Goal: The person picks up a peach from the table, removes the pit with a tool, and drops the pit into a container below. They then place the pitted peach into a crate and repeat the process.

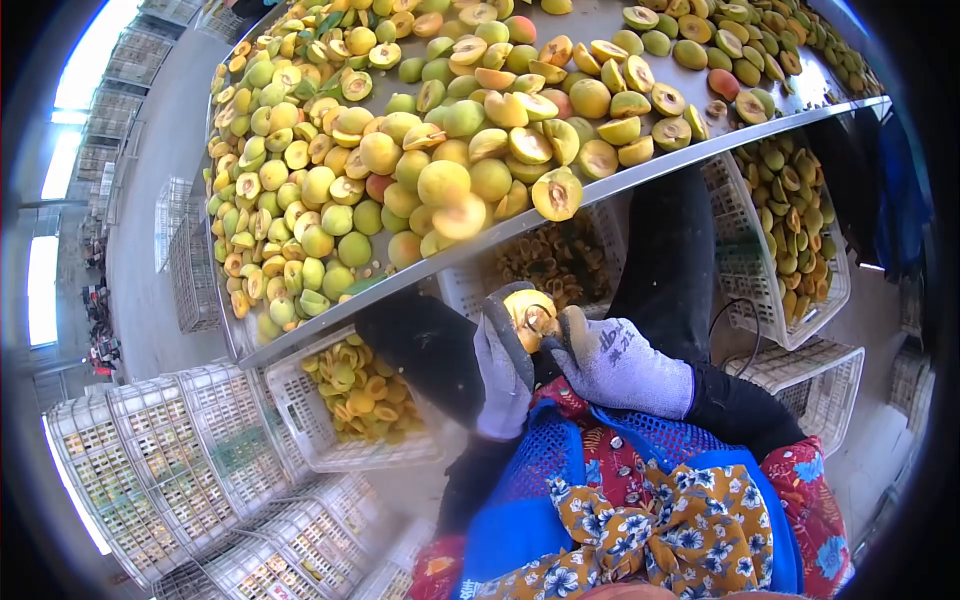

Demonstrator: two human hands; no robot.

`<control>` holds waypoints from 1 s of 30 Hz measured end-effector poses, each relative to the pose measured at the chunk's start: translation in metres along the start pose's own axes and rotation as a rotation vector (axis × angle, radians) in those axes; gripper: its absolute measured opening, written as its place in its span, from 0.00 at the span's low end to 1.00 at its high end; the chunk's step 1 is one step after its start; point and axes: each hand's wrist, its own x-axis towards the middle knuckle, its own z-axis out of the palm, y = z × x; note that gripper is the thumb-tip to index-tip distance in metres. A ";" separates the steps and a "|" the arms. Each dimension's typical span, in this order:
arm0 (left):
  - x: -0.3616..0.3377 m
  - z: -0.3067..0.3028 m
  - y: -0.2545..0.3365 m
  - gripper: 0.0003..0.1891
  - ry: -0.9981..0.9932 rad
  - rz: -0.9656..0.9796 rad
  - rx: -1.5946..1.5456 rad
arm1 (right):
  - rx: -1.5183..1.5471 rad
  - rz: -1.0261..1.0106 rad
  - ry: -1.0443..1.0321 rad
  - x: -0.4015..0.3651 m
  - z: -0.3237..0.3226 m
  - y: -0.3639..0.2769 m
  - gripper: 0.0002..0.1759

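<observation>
Between my hands, just below the table edge, is a cut yellow peach [527,308] with its brown middle facing up. My left hand [500,362], in a grey-and-white work glove, is closed around it from the left. Also gloved, my right hand [618,360] has its fingers closed against the peach's cut side. A small dark shape shows by those fingertips, too small to name. Above my hands, many whole and halved peaches [443,184] lie heaped on the metal table [395,285].
Below the table stand a crate of peach halves [300,430], a crate [462,290] of darker pieces between my knees, and another filled crate [745,255] at right. White crates [150,450] are stacked at lower left. The table's metal rim [640,182] runs diagonally above my lap.
</observation>
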 end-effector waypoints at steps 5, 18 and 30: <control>-0.001 0.005 -0.013 0.21 0.078 0.106 0.222 | 0.125 0.157 -0.131 -0.001 -0.001 0.000 0.20; -0.003 0.020 -0.014 0.17 0.049 0.151 0.345 | 0.621 0.107 -0.239 -0.005 -0.003 0.018 0.19; 0.008 0.016 -0.022 0.29 -0.259 0.028 -0.180 | 2.254 0.724 -0.810 -0.009 -0.002 0.046 0.22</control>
